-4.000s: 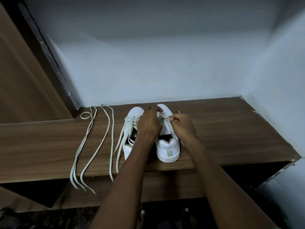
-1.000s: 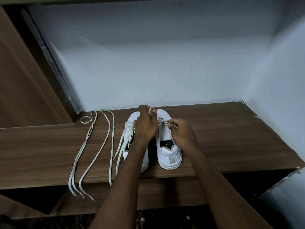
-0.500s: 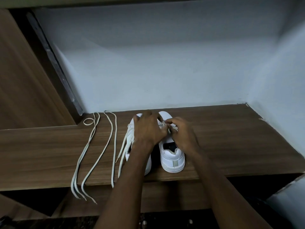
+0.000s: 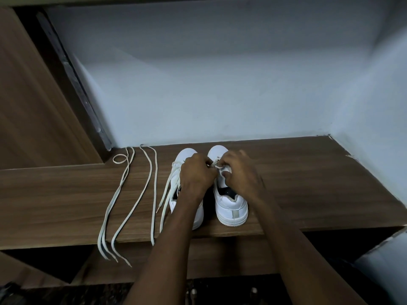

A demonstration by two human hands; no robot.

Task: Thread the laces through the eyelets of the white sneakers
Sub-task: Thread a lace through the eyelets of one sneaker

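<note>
Wood-grain shelf (image 4: pixel 308 190) fills the middle of the view, set into a corner of pale walls (image 4: pixel 220 84), with a darker wooden panel (image 4: pixel 33 95) rising at the far left. Two white sneakers stand side by side on the shelf, heels toward the near edge and toes toward the far wall. The right sneaker (image 4: pixel 231 205) has its dark opening showing just beyond the heel; the left sneaker (image 4: pixel 176 172) is partly covered by the forearm that crosses over it. The left hand (image 4: pixel 196 172) and the right hand (image 4: pixel 240 172) meet over the front of the right sneaker, fingertips close together, both pinching a short stretch of lace (image 4: pixel 217 165) at the eyelets near its toe; which eyelet the lace enters cannot be told. From the left sneaker a bundle of laces (image 4: pixel 168 190) spills toward the near left across the shelf. Farther left, loose laces (image 4: pixel 123 194) lie in long strands from the far wall to the near edge, one curled into a small loop at its far end, and their tips hang over the shelf's front lip.
</note>
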